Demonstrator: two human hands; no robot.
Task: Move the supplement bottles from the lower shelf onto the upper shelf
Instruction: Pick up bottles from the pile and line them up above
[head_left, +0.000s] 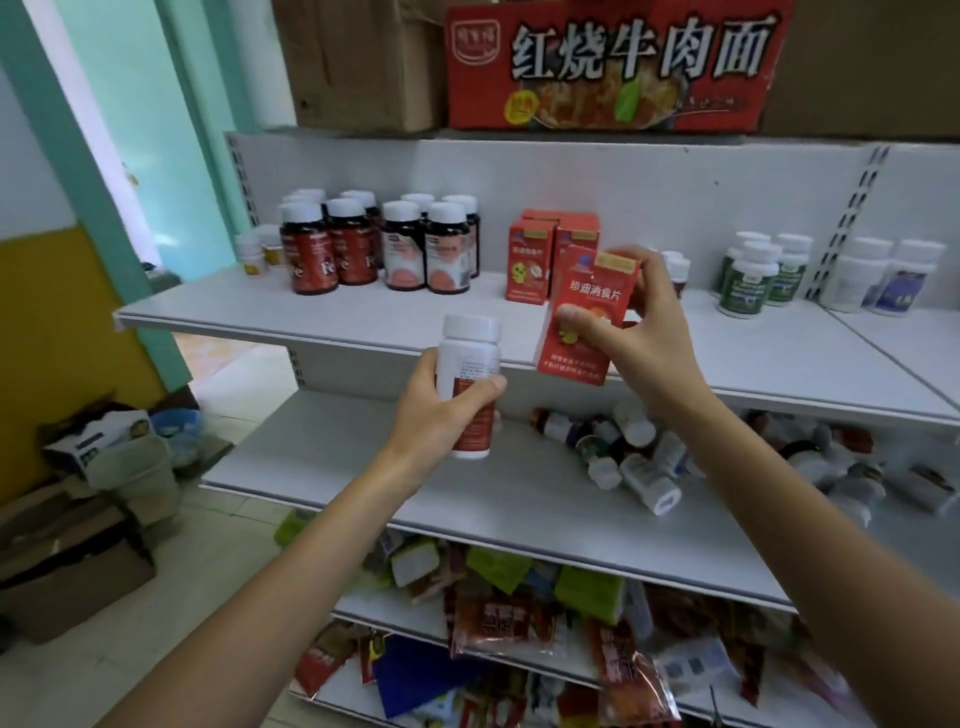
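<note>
While your left hand curls round a white bottle just under the upper shelf edge and your right hand pinches a red box over it, you're mid-transfer. Next, stand both upright beside their like. More bottles lie on the lower shelf.

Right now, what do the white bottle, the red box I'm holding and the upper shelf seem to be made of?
White bottle: likely plastic, smooth opaque body and cap, printed label.
Red box: thin cardboard, slightly glossy print, crisp folded edges.
Upper shelf: probably painted sheet metal, matte pale grey, thin bent front lip.
</note>
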